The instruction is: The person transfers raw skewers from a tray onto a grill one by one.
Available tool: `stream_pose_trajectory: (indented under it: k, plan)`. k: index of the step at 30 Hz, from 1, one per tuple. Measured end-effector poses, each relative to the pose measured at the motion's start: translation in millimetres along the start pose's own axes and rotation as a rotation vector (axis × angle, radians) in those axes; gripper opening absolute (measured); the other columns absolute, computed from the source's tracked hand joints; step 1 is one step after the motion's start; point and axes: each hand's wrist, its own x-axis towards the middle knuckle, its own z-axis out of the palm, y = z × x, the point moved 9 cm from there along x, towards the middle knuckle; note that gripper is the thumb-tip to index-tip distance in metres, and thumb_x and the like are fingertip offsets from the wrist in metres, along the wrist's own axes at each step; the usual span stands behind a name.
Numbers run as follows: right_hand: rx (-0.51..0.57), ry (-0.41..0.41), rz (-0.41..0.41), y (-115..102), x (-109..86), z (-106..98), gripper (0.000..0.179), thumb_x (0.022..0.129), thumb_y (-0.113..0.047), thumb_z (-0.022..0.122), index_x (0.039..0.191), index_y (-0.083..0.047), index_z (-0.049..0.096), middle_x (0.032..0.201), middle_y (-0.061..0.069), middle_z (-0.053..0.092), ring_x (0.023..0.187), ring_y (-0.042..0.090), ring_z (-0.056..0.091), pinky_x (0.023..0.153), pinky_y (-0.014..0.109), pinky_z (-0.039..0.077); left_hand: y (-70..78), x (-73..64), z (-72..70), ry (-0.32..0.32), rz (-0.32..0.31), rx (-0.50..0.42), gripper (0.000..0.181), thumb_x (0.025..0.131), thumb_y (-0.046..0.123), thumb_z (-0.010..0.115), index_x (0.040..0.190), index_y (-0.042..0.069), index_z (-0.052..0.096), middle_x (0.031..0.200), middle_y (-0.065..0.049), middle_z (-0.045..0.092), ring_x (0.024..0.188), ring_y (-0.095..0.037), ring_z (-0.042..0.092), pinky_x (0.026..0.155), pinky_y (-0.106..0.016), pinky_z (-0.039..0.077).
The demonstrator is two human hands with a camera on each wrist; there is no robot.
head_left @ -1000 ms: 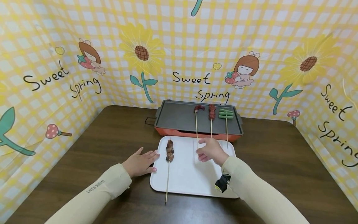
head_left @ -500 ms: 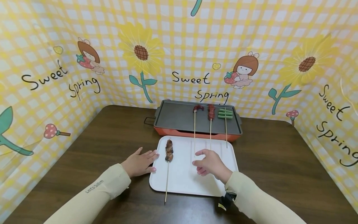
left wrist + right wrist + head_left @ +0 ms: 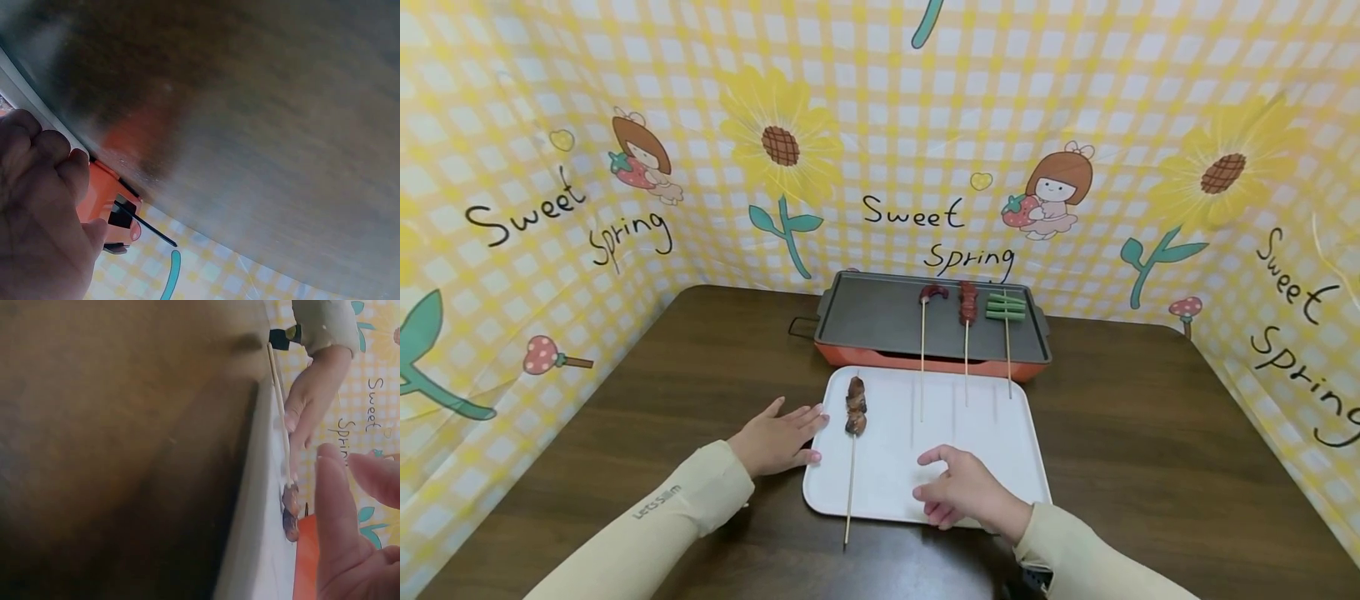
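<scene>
My left hand (image 3: 778, 437) lies with extended fingers at the left rim of the white tray (image 3: 891, 492). Over the tray's front right part, my right hand (image 3: 970, 492) has its thumb and index finger apart and holds nothing. A skewer of browned meat chunks (image 3: 856, 407) rests on the tray's left side, its stick jutting past the front edge. Three skewers lie on the grey griddle plate (image 3: 872, 312): a curled dark red piece (image 3: 933, 292), red meat (image 3: 967, 303) and green vegetable lengths (image 3: 1005, 307). Their sticks reach out over the tray side.
The griddle has an orange base (image 3: 850, 355) and a black wire handle (image 3: 802, 325) at its left, directly behind the tray. Everything stands on a dark wooden table (image 3: 730, 367). A yellow checked cloth (image 3: 895, 117) hangs around the back and sides.
My right hand has let go of the stick of the curled-piece skewer and drawn back toward the tray's front edge. The left hand stays at the tray rim.
</scene>
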Motion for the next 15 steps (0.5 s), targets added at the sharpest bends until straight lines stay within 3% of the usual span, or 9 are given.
stream_pose_trajectory:
  k: [9,15]
  plan:
    - [0.088,-0.133,0.042,14,-10.1,21,0.052,0.083,-0.002,0.069,0.128,0.005,0.045,0.061,0.006,0.062,0.047,0.011,0.059,0.045,0.027,0.052,1.4,-1.3,0.0,-0.018,-0.016,-0.012,0.064,0.097,0.043,0.050,0.146,0.003,0.038,0.152,-0.013,0.034,0.139,-0.027,0.033,0.111,-0.057,0.015]
    - [0.096,-0.167,0.061,13,-6.7,36,0.058,0.083,-0.001,0.068,0.134,0.006,0.041,0.060,0.008,0.064,0.046,0.011,0.059,0.043,0.025,0.050,1.0,-1.5,-0.5,-0.025,-0.024,0.000,0.065,0.097,0.043,0.050,0.147,0.004,0.038,0.152,-0.012,0.033,0.139,-0.026,0.033,0.112,-0.057,0.015]
